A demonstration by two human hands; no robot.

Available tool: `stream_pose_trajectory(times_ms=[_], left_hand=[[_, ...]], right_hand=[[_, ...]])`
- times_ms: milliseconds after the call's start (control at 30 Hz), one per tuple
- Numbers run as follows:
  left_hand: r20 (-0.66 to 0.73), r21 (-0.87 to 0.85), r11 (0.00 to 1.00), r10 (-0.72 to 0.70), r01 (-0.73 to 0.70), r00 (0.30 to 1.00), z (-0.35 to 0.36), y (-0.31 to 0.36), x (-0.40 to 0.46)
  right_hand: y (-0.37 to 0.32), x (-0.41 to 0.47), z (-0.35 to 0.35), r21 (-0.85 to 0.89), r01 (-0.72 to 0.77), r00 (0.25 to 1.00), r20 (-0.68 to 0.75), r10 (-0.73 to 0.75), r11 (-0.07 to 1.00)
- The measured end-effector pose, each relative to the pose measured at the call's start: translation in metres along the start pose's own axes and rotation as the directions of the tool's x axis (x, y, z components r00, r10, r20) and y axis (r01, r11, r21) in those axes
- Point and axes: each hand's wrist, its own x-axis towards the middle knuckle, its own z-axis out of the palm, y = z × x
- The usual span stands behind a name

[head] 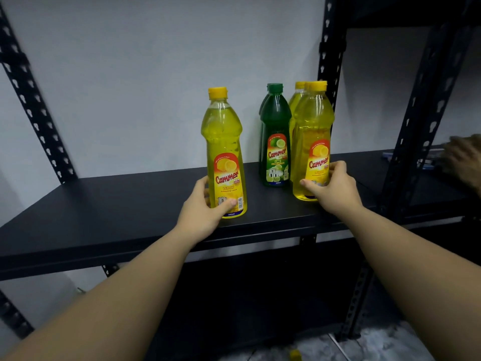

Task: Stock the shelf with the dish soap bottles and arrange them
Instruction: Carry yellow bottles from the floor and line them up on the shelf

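Near the front edge of a black metal shelf [104, 204] stands an upright yellow lemon dish soap bottle [224, 142], and my left hand [205, 212] is wrapped around its base. To the right my right hand [331, 188] grips the lower part of a second yellow bottle [313, 121], also upright. Directly behind that one, another yellow bottle [296, 100] is mostly hidden. A green lime bottle [276, 131] stands between the two groups, farther back, with a second green bottle just showing behind it.
Black perforated uprights [329, 48] frame the shelf, with a grey wall behind. At the far right edge another person's blurred hand [464, 157] reaches over the neighbouring shelf near some small blue items [426, 160]. A yellow cap [295, 355] lies on the floor below.
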Motion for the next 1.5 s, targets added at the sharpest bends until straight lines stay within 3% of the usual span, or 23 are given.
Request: stream_pose_trajectory(times_ms=[400, 633, 867, 1033, 1500], left_hand=[[0.020, 0.011, 1.000, -0.006, 0.006, 1.000, 0.000, 0.001, -0.004], [0.015, -0.026, 0.999, -0.036, 0.037, 0.999, 0.001, 0.005, -0.002], [0.072, 0.039, 0.999, -0.026, 0.023, 0.997, 0.022, 0.019, 0.005], [0.113, 0.080, 0.997, -0.006, -0.003, 0.994, 0.044, 0.029, 0.013], [0.135, 0.093, 0.995, 0.034, -0.047, 0.990, 0.103, 0.044, 0.048]], right_hand=[[0.011, 0.002, 0.009, -0.015, 0.008, 0.999, -0.043, -0.009, 1.000], [0.012, -0.009, -0.004, -0.210, -0.051, 0.995, 0.077, 0.069, 0.976], [0.030, -0.050, -0.003, -0.373, 0.132, 0.991, 0.026, -0.132, 0.919], [0.035, -0.060, -0.001, -0.525, 0.158, 0.987, 0.078, -0.137, 0.836], [0.039, -0.061, 0.002, -0.550, 0.162, 0.986, 0.068, -0.149, 0.819]])
